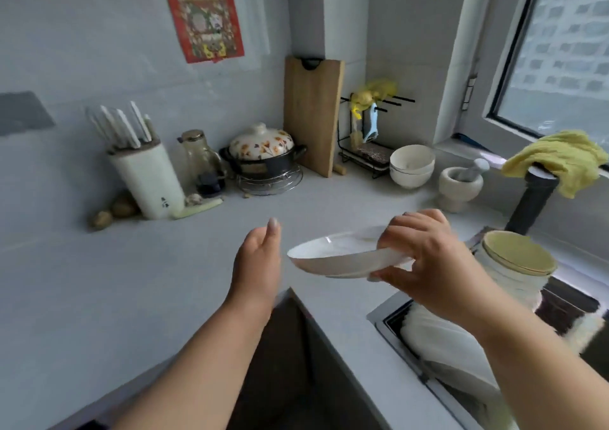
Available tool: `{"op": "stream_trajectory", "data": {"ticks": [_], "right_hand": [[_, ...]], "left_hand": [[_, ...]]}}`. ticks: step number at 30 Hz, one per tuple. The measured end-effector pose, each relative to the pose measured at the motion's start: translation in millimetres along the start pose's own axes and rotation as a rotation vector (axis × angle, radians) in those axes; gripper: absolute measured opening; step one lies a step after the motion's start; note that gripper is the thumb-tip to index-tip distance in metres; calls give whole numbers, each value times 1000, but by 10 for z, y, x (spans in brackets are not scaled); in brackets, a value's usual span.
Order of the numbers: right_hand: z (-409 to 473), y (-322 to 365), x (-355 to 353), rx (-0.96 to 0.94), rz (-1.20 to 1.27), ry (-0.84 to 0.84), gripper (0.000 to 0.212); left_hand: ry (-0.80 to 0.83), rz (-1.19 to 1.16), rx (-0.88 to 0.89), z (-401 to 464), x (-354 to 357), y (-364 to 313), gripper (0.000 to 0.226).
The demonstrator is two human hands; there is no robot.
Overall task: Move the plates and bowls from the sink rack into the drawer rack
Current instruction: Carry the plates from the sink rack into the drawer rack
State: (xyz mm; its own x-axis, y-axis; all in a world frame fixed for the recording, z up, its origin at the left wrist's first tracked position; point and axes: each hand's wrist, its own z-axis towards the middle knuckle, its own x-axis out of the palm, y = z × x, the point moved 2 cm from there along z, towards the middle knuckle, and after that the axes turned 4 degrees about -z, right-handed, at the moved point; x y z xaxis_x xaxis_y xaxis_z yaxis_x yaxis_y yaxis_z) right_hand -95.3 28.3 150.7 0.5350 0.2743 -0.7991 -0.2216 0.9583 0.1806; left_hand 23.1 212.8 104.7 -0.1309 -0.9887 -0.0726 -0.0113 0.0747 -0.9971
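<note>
The right hand (425, 258) holds a shallow white plate (342, 255) in the air above the grey surface (131, 281), just inward of the sink's left rim. Its fingers curl over the plate's far right rim and the thumb presses from underneath, so the plate sits nearly level, tilted a little toward the camera. The left hand (258, 258) is beside the plate's left edge but apart from it, palm turned toward the plate, fingers relaxed and loosely spread, holding nothing.

Below the right forearm, in the sink (389, 317) at the surface's right edge, more white plates (438, 350) stand on edge in a row; the rack that carries them is mostly hidden. A white jar with a yellow-green lid (519, 253) stands at the sink's far side, and behind it a dark tap (534, 199) is draped with a yellow cloth (557, 159).

Toward the far right corner of the surface sit 2 stacked white bowls (412, 166) and a stone mortar with pestle (461, 184). Along the back edge stand a wooden cutting board (311, 116) leaning on the wall, a flowered clay pot (262, 153) on a wire trivet, a glass jar (201, 162) and a white knife block (145, 172) with pale handles
</note>
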Motion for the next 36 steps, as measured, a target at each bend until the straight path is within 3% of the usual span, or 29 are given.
{"op": "stream_trajectory", "data": {"ticks": [2, 4, 8, 12, 15, 19, 22, 25, 27, 32, 36], "right_hand": [[80, 409, 152, -125, -8, 3, 23], [131, 877, 314, -241, 19, -5, 21], [150, 1923, 659, -453, 222, 33, 17], [57, 2951, 860, -478, 550, 249, 24], [-42, 3634, 1064, -340, 778, 334, 29], [-143, 4441, 1568, 89, 830, 410, 26], [-286, 4983, 1977, 474, 1007, 795, 29], [-437, 5521, 2186, 713, 1329, 1168, 27], [-483, 5833, 2307, 758, 1427, 1298, 27], [-467, 6439, 2852, 807, 1377, 1395, 21], [-399, 6814, 3307, 776, 1283, 1436, 20]], "left_hand": [[-1, -183, -368, -178, -499, 126, 45], [84, -466, -585, -492, -966, 162, 51], [-78, -724, -583, -1129, -1983, 226, 24], [-352, -778, -517, -1761, -3069, 476, 22], [-536, -768, -466, -2263, -3784, 632, 21], [-761, -752, -459, -2883, -4550, 862, 26], [-890, -799, -472, -3255, -4999, 1034, 29], [-984, -821, -504, -3506, -5374, 1230, 32], [-1029, -830, -524, -3594, -5589, 1371, 34], [-1069, -809, -579, -3637, -6077, 1719, 31], [-1189, -559, -704, -3575, -6654, 2103, 38]]}}
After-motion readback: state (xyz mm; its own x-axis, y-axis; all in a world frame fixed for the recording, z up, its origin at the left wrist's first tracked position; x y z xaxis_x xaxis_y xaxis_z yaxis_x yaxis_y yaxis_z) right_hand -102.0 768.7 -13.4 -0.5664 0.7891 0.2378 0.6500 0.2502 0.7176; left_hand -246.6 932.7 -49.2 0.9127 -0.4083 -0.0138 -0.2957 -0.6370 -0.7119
